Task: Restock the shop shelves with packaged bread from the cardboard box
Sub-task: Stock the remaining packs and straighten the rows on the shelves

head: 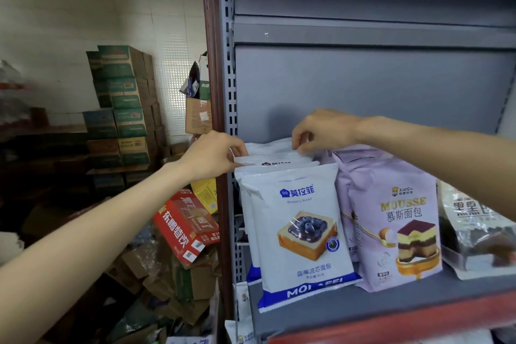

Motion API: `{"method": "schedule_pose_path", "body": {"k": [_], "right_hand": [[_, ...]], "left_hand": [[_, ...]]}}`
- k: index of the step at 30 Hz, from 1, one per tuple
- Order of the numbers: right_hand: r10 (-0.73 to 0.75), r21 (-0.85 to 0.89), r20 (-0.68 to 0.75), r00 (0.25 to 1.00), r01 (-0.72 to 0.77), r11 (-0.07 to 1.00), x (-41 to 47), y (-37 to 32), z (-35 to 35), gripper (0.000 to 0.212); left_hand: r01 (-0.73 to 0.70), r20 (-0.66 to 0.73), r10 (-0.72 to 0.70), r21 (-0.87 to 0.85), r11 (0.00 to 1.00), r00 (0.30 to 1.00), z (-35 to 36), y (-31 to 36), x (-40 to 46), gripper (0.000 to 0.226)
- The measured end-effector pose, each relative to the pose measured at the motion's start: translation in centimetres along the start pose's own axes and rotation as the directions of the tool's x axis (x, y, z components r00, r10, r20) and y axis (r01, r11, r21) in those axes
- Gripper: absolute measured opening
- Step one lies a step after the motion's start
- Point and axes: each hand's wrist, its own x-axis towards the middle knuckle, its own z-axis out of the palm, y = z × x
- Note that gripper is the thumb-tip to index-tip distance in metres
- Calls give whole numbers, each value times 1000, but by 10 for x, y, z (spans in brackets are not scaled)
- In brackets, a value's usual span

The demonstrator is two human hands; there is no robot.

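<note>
Several white blueberry bread packs (pixel 298 234) stand upright in a row at the left end of the grey shelf (pixel 391 301). My left hand (pixel 215 156) pinches the top left corner of a rear white pack (pixel 268 149). My right hand (pixel 324 131) pinches the same pack's top right edge. Beside the row stand lilac mousse bread packs (pixel 396 220). The cardboard box the bread comes from is not in view.
A pale pack with dark bread (pixel 480 229) stands at the shelf's right. The perforated shelf upright (pixel 230 120) runs along the left edge. Stacked green cartons (pixel 122 106) and a red carton (pixel 187 226) with crushed boxes fill the floor on the left.
</note>
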Motion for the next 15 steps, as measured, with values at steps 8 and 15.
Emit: {"method": "schedule_pose_path", "body": {"k": [8, 15], "right_hand": [[-158, 285, 259, 953, 81, 955, -62, -40, -30, 70], [-186, -162, 122, 975, 204, 965, -116, -91, 30, 115]], "left_hand": [[-123, -153, 107, -102, 987, 982, -20, 16, -21, 23], [12, 351, 51, -176, 984, 935, -28, 34, -41, 63]]}}
